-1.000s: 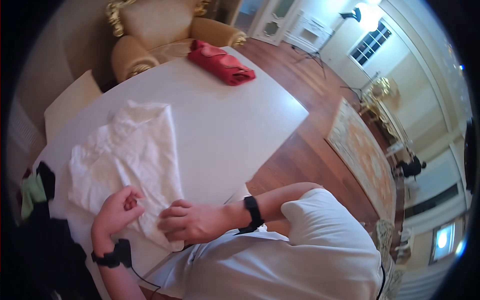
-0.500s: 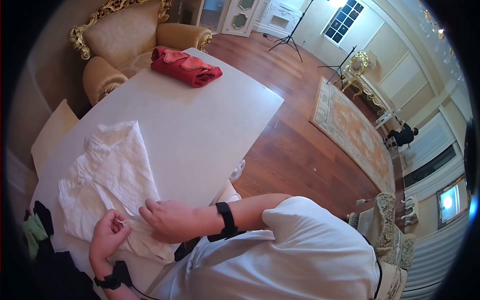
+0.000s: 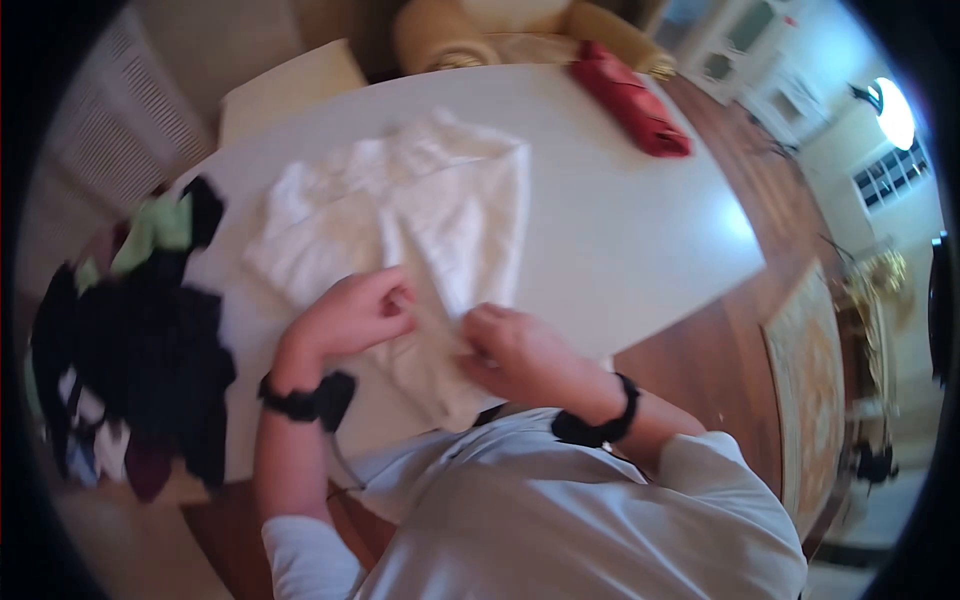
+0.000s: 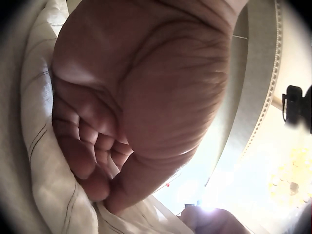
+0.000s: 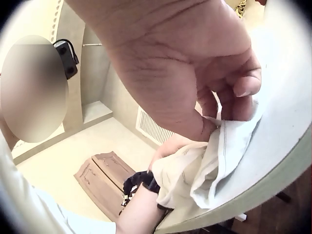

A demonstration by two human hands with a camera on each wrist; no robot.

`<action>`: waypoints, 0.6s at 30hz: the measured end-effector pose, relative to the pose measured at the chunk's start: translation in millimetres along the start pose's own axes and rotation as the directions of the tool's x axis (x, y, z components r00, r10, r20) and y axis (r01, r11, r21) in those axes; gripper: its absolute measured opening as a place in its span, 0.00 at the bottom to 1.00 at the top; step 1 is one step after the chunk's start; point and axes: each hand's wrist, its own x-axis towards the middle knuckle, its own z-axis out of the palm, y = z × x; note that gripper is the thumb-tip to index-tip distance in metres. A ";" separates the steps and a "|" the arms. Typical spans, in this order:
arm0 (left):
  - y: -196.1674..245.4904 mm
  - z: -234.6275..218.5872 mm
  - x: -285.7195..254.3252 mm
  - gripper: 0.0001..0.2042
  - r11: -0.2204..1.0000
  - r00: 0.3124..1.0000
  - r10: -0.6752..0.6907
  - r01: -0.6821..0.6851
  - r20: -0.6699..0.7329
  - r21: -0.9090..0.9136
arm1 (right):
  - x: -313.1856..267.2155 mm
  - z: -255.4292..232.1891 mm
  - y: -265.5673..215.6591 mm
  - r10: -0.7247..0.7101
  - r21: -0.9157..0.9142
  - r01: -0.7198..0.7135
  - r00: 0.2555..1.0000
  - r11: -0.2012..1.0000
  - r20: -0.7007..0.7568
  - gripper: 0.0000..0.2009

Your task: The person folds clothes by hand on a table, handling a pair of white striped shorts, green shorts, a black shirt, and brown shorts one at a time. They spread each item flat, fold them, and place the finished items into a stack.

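Note:
A white garment (image 3: pixel 340 215) with thin dark stripes lies spread on the white table (image 3: pixel 620 230). Over its lower part, in the head view, the left hand (image 3: pixel 350 315) has its fingers curled; in the left wrist view its thumb and fingertips (image 4: pixel 97 187) pinch the cloth (image 4: pixel 63 195). To its right, the right hand (image 3: pixel 535 360) is at the garment's near edge. The right wrist view has that hand (image 5: pixel 185 73) pinching a fold of the white cloth (image 5: pixel 229 146) between thumb and fingers.
A rolled red bundle (image 3: pixel 630 100) sits at the table's far right. Dark and green clothes (image 3: pixel 150 330) are heaped at the left edge. Beyond the table stand a gold armchair (image 3: pixel 520 45) and a pale seat (image 3: pixel 290 90).
The head view has swung, shifting the table rightward in the picture and bringing more of the clothes heap into view. Both hands stay at the garment's near part, with a wider gap between them.

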 end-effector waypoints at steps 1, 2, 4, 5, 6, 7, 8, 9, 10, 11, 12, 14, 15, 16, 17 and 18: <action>1.3 -1.8 0.7 0.13 1.000 1.000 0.001 -0.001 0.003 0.018 | -1.0 -2.5 -2.1 0.002 0.042 -0.002 1.000 0.999 -0.011 0.10; 1.1 -3.6 3.0 0.13 0.999 1.000 0.011 -0.012 0.016 0.035 | 0.2 -3.3 -2.4 -0.014 0.071 0.014 1.000 0.997 0.003 0.10; 0.1 -5.3 1.8 0.14 0.999 0.999 -0.031 0.031 0.011 0.038 | -1.9 -4.4 -4.8 -0.021 0.099 0.020 1.000 0.995 0.013 0.10; -0.3 -5.8 1.8 0.14 0.998 0.999 -0.042 0.041 0.019 0.040 | -3.1 -4.0 -7.2 -0.036 0.085 0.035 0.999 0.996 0.008 0.10; -1.2 -7.2 3.0 0.14 0.998 0.999 -0.039 0.038 0.018 0.048 | -3.3 -3.4 -8.4 -0.043 0.083 0.044 0.999 0.996 -0.012 0.10; 1.2 -6.9 1.3 0.14 0.998 0.999 -0.037 0.036 0.017 0.055 | -6.7 -4.3 -10.9 -0.051 0.081 0.054 0.998 0.995 -0.033 0.10; 0.2 -5.3 -1.0 0.14 0.997 0.999 -0.034 0.033 0.017 0.065 | -9.7 -1.3 -12.1 -0.058 0.079 0.063 0.997 0.995 -0.056 0.10; 1.1 -4.1 -1.5 0.14 0.997 0.999 -0.037 0.035 0.018 0.065 | -11.7 -0.4 -11.3 -0.065 0.082 0.070 0.995 0.994 -0.069 0.10; 1.4 -4.1 -1.6 0.13 0.997 0.999 -0.040 0.039 0.020 0.064 | -11.9 0.7 -9.9 -0.070 0.085 0.076 0.994 0.993 -0.082 0.10; 1.3 -4.3 -1.2 0.13 0.997 0.999 -0.043 0.041 0.022 0.064 | -11.7 1.5 -8.6 -0.075 0.088 0.083 0.993 0.993 -0.096 0.11; 0.2 -4.8 -0.6 0.13 0.998 0.999 -0.032 0.031 0.026 0.054 | -11.2 2.6 -7.2 -0.074 0.119 0.083 0.994 0.989 -0.084 0.11; -2.6 -5.9 0.6 0.13 0.999 0.999 -0.008 0.007 0.033 0.035 | -9.9 4.8 -4.6 -0.073 0.179 0.083 0.995 0.980 -0.063 0.12; -3.5 -6.0 1.4 0.13 0.999 1.000 -0.005 0.004 0.030 0.035 | -9.3 2.4 -5.9 -0.073 0.195 0.077 0.997 0.978 -0.026 0.14; -4.8 -5.4 1.7 0.13 0.999 1.000 -0.002 0.001 0.028 0.034 | -8.8 -1.7 -8.8 -0.073 0.212 0.069 0.997 0.975 0.012 0.15; -6.2 -4.8 1.5 0.14 0.999 1.000 0.000 0.000 0.026 0.032 | -8.3 -4.2 -9.6 -0.074 0.229 0.061 0.996 0.972 0.051 0.17; -7.3 -4.6 1.2 0.14 1.000 1.000 0.000 -0.001 0.030 0.027 | -7.8 -4.7 -6.4 -0.146 0.186 0.137 0.989 0.973 0.035 0.19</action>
